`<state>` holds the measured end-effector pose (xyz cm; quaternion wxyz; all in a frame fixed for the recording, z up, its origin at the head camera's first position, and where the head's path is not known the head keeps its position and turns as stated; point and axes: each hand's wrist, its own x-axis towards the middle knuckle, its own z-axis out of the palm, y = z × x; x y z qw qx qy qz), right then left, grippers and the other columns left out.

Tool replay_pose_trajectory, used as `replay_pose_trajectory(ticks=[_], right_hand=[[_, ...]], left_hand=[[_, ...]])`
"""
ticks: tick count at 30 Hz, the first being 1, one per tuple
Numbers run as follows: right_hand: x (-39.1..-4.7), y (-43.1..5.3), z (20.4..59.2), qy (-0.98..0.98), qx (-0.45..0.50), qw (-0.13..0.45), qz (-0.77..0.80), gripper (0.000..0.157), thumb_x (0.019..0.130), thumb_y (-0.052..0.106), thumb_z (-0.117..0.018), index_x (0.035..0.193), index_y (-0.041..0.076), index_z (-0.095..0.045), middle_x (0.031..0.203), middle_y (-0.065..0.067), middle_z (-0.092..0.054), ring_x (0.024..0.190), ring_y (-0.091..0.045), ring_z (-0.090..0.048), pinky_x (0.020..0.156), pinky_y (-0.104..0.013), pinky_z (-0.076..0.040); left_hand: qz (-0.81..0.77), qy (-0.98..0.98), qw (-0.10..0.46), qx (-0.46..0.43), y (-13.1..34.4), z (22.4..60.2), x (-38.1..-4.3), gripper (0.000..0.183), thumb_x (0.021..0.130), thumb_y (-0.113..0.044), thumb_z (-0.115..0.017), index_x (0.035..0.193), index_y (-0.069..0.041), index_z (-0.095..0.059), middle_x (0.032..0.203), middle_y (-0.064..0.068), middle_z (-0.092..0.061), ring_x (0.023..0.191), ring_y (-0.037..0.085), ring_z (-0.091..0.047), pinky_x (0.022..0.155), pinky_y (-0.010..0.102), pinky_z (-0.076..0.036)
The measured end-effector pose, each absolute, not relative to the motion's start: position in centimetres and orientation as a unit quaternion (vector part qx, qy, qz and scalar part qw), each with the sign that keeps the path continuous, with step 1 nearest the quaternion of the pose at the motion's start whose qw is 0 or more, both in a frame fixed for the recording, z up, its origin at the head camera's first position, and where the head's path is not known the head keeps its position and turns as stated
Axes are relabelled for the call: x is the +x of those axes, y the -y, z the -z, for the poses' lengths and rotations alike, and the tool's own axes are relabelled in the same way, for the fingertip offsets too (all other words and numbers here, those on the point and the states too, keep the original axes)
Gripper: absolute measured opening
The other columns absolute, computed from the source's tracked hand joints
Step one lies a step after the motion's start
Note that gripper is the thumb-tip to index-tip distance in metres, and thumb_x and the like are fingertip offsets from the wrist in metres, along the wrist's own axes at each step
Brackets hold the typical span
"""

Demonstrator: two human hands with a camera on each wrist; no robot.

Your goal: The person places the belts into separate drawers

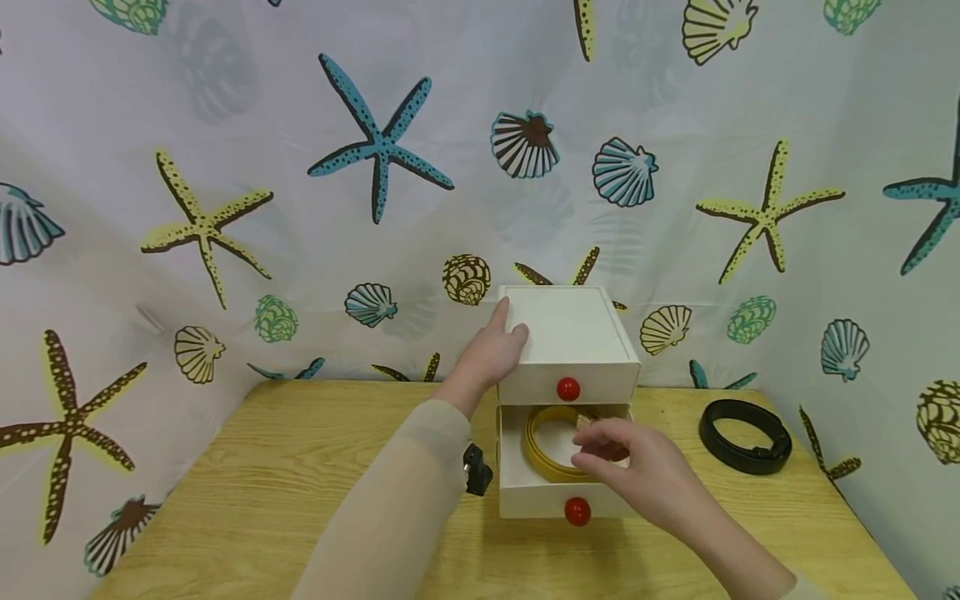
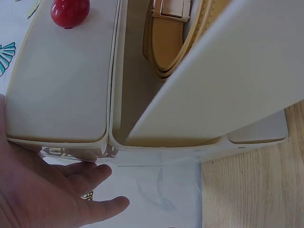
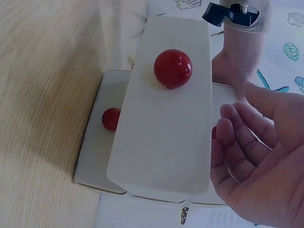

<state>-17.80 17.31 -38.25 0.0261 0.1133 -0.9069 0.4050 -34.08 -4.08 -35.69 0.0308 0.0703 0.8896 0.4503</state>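
Note:
A white box of drawers [image 1: 568,329] with red knobs stands on the table. Its middle drawer [image 1: 517,500] is pulled out, and a coiled tan belt [image 1: 536,446] with a metal buckle [image 2: 172,8] lies inside. My left hand [image 1: 491,350] rests against the box's upper left edge, index finger extended along the top; in the left wrist view its fingers reach past the side wall. Over the right part of the open drawer is my right hand [image 1: 637,467], fingers loosely bent and thumb apart from them, near the belt. The right wrist view shows nothing between them.
A coiled black belt [image 1: 745,437] lies on the wooden table [image 1: 300,483], right of the box. Behind and at both sides hangs a white curtain [image 1: 450,217] printed with starfish and shells. Below the open drawer is another drawer with a red knob [image 3: 111,119].

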Motion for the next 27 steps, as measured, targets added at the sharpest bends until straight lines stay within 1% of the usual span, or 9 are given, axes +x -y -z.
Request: replay_pose_trajectory(ticks=[5,7,12,20,27], right_hand=[[-17.3,-17.5,38.1,0.904,0.107,0.019,-0.414,0.012,0.101,0.027,-0.085,0.111,0.023,-0.083,0.097,0.007,-0.072,0.087,-0.017,-0.063,0.072,-0.03,-0.056],[-17.0,-17.6,38.1,0.902,0.104,0.015,-0.418,0.011,0.101,0.026,-0.085,0.111,0.023,-0.083,0.097,0.007,-0.072,0.086,-0.018,-0.063,0.071,-0.03,-0.056],[-16.3,-17.7,38.1,0.901,0.099,0.008,-0.423,0.011,0.101,0.026,-0.084,0.111,0.024,-0.082,0.098,0.008,-0.073,0.085,-0.018,-0.063,0.07,-0.029,-0.056],[-15.6,-17.8,38.3,0.895,0.09,-0.012,-0.436,0.013,0.102,0.028,-0.083,0.113,0.02,-0.083,0.099,0.008,-0.076,0.084,-0.017,-0.064,0.07,-0.029,-0.056],[-15.2,-17.9,38.7,0.888,0.063,-0.04,-0.453,0.016,0.104,0.029,-0.08,0.114,0.017,-0.083,0.095,0.004,-0.075,0.083,-0.019,-0.064,0.068,-0.031,-0.057]], left_hand=[[-0.45,-0.889,0.031,0.072,4.1,35.6,-34.0,0.074,0.117,-0.043,-0.038,0.18,-0.022,-0.007,0.183,0.014,-0.019,0.166,0.04,-0.023,0.135,0.056,-0.018],[-0.451,-0.889,0.031,0.072,4.1,35.5,-33.9,0.074,0.117,-0.043,-0.038,0.18,-0.021,-0.007,0.183,0.014,-0.018,0.166,0.04,-0.022,0.135,0.057,-0.018],[-0.45,-0.889,0.03,0.074,4.1,35.4,-33.8,0.073,0.117,-0.042,-0.037,0.18,-0.021,-0.007,0.183,0.013,-0.018,0.166,0.039,-0.022,0.135,0.055,-0.017],[-0.448,-0.89,0.028,0.073,4.1,35.4,-33.8,0.073,0.118,-0.042,-0.038,0.18,-0.021,-0.007,0.182,0.014,-0.02,0.166,0.041,-0.024,0.134,0.057,-0.018],[-0.45,-0.89,0.029,0.072,4.1,35.4,-33.7,0.073,0.118,-0.042,-0.039,0.18,-0.021,-0.007,0.183,0.014,-0.018,0.166,0.04,-0.022,0.135,0.057,-0.017]])
